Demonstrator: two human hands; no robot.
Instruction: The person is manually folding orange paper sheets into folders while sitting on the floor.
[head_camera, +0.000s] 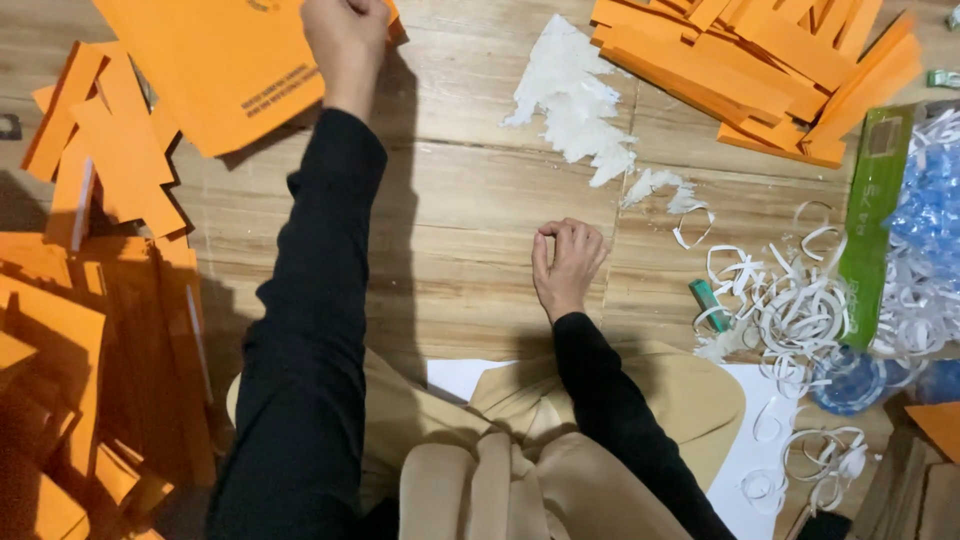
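Left hand (345, 40) is gripping a flat matte orange envelope (215, 65); right hand (567, 262) is resting on the wood-plank floor (450, 230), fingers curled shut, empty, near curly white paper strips (790, 300).

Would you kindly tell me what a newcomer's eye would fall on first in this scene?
Bright orange envelopes lie stacked at the upper right and scattered along the left of the wooden floor. The left hand grips a large orange envelope at the top, while the right hand rests closed on the floor at centre. Curled white paper strips pile at the right.
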